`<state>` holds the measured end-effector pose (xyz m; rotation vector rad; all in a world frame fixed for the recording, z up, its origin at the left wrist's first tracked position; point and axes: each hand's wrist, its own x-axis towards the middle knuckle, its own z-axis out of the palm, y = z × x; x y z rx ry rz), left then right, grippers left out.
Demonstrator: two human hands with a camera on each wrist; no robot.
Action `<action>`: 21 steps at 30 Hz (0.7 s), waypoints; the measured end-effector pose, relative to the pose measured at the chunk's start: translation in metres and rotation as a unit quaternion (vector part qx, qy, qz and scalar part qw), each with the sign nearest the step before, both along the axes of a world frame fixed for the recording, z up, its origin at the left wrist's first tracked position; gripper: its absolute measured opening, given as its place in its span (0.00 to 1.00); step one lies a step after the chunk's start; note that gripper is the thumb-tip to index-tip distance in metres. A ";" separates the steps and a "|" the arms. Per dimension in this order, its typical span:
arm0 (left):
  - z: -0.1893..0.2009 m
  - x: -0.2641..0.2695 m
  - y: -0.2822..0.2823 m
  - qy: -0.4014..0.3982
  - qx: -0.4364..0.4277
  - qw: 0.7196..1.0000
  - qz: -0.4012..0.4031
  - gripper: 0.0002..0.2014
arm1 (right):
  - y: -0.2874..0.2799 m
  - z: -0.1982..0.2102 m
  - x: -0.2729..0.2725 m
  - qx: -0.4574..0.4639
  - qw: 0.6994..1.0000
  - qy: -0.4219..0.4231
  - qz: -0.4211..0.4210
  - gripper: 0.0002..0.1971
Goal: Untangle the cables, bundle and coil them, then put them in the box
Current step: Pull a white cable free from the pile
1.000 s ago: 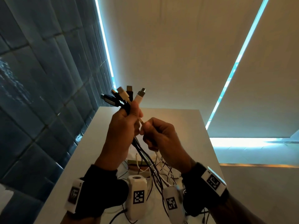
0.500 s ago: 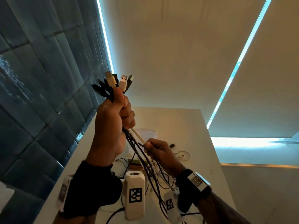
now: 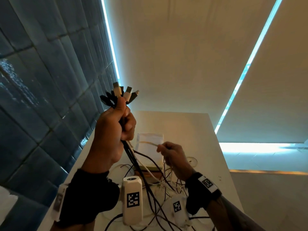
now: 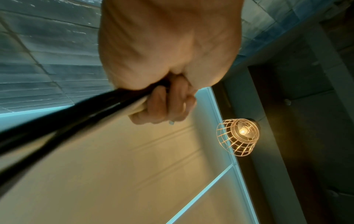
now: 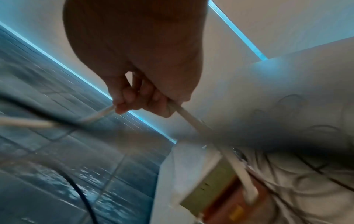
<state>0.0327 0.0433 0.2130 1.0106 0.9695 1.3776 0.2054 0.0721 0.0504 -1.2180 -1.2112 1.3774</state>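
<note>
My left hand is raised above the table and grips a bunch of black and white cables, their plugs fanning out above the fist. In the left wrist view the fingers curl round the black cables. My right hand, lower and to the right, pinches one white cable; the right wrist view shows that white cable running through the curled fingers. The box stands open on the table behind the hands, its lid up. Loose cable loops trail down to the tabletop.
The white table runs along a blue tiled wall on the left. A small clear round object lies right of the box. Window blinds hang behind the table. A caged lamp hangs overhead.
My right hand has slid down and to the right, away from the left hand, drawing the white cable with it. The left hand keeps the bunch of plugs raised.
</note>
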 end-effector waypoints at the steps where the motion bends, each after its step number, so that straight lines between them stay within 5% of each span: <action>1: -0.001 -0.001 0.000 0.019 -0.010 1.000 0.008 0.21 | 0.002 0.015 -0.002 0.012 0.999 0.034 -0.004 0.10; 5: -0.006 -0.002 0.001 0.115 -0.065 0.991 0.001 0.21 | 0.003 0.070 -0.009 0.074 0.982 0.170 0.042 0.09; 8: -0.008 -0.001 0.002 0.060 -0.071 0.995 -0.033 0.26 | -0.002 0.088 -0.013 0.110 0.962 0.220 0.122 0.08; 12: 0.005 0.001 -0.001 -0.029 -0.023 0.998 -0.042 0.19 | -0.010 0.068 -0.015 0.127 0.965 0.165 0.162 0.12; 17: 0.011 -0.008 -0.003 0.103 -0.005 0.994 -0.036 0.21 | -0.017 0.031 0.008 0.119 0.982 0.086 0.123 0.16; 21: 0.022 -0.018 -0.010 0.172 0.000 0.985 -0.023 0.20 | -0.022 -0.003 0.041 0.073 0.997 -0.030 -0.015 0.17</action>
